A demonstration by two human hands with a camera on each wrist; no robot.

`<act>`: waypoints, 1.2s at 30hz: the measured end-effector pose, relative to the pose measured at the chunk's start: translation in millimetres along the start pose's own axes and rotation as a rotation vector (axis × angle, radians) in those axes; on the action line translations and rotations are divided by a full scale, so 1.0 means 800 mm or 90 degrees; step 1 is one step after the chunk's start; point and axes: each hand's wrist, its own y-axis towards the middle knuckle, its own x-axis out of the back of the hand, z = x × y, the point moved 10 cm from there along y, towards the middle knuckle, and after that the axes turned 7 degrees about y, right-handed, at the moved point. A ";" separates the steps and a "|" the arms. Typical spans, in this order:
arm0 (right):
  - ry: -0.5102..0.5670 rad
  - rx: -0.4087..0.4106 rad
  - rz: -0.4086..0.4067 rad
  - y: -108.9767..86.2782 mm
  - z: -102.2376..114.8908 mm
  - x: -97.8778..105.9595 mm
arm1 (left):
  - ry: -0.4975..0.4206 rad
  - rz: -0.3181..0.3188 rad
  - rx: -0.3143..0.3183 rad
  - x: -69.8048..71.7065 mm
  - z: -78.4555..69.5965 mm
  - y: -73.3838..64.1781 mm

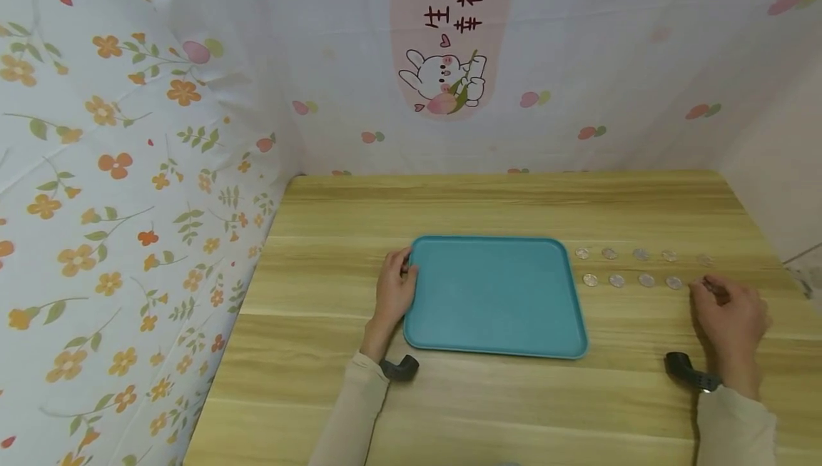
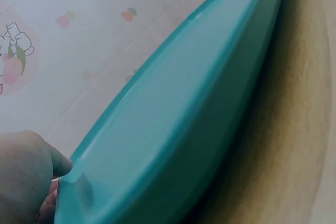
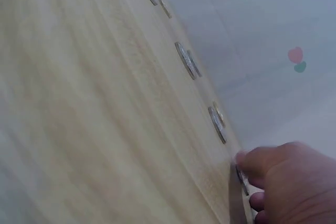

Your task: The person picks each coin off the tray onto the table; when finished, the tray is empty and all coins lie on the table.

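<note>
A blue-green rectangular tray [image 1: 494,295] lies on the wooden table. My left hand [image 1: 394,291] grips its left edge near the far corner. In the left wrist view, the thumb [image 2: 60,163] hooks over the tray rim [image 2: 173,135] and the other fingers are mostly hidden. At the right, my right hand [image 1: 731,316] pinches a silver coin at the end of the nearer row, close over the tabletop. Its thumb and fingertips partly cover this coin [image 3: 242,181] in the right wrist view.
Silver coins lie in two rows right of the tray, a far row [image 1: 641,255] and a near row [image 1: 646,280]. Behind the wooden table [image 1: 501,205] hangs a white printed cloth [image 1: 340,59]; another floral cloth [image 1: 115,237] hangs at the left.
</note>
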 end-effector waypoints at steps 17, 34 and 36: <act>0.083 -0.064 -0.068 -0.012 -0.017 0.010 | 0.006 -0.015 -0.004 0.006 0.009 -0.006; 0.147 -0.106 -0.062 -0.015 -0.016 -0.003 | 0.016 -0.034 -0.005 0.014 0.019 -0.009; 0.154 -0.101 -0.069 -0.017 -0.015 -0.004 | 0.018 -0.028 -0.004 0.012 0.020 -0.010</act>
